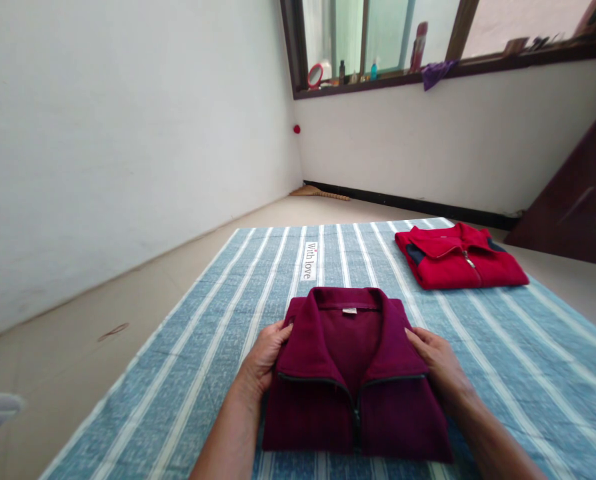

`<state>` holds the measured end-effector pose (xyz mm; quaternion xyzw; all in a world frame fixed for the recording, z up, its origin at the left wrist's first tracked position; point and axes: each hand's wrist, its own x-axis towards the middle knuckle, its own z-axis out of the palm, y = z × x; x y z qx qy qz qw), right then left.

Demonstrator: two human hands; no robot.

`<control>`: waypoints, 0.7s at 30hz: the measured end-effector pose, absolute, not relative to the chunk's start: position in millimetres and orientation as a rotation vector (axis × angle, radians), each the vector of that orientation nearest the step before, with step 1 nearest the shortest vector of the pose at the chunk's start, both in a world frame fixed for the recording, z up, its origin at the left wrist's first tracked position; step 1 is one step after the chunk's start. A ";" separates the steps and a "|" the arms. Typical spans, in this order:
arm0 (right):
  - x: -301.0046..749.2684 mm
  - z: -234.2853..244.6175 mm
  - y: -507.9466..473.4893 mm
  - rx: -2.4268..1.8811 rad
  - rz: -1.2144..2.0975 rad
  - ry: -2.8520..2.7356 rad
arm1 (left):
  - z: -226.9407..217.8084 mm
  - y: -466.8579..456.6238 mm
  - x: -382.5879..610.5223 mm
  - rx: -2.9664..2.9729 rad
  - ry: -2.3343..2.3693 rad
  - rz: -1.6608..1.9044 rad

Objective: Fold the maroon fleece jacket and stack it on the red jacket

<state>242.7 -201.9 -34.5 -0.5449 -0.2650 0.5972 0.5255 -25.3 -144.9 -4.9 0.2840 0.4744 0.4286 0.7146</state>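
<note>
A folded maroon zip-collar jacket (313, 413) lies in front of me, its collar facing away and its zipper partly undone at the neck. My left hand (268, 353) grips the left side, thumb on top and the other fingers tucked out of sight beneath or behind the cloth. On the opposite side my right hand (441, 363) holds the edge in the same way, thumb over the fabric near the collar. A folded red jacket (483, 270) with dark shoulder patches and a zipper rests farther back on the right, apart from both hands.
The jackets lie on a blue-and-white striped cloth (208, 320) with a "With love" label. White walls (128, 133) stand left and behind. A window ledge (368, 85) carries a mirror, bottles and a purple cloth (435, 73). A broom (318, 192) lies in the floor corner.
</note>
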 end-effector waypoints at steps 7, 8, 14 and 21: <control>243.4 -36.3 -201.3 -1.316 1.422 -0.621 | -3.4 -144.5 -24.4 0.628 1.057 0.952; 243.6 -36.7 -201.0 -1.314 1.423 -0.620 | -3.3 -144.7 -24.4 0.629 1.057 0.952; 242.7 -35.5 -200.7 -1.292 1.433 -0.606 | -5.8 -144.7 -25.6 0.629 1.050 0.945; 242.1 -34.0 -201.9 -1.281 1.452 -0.588 | -6.6 -143.5 -26.0 0.623 1.046 0.942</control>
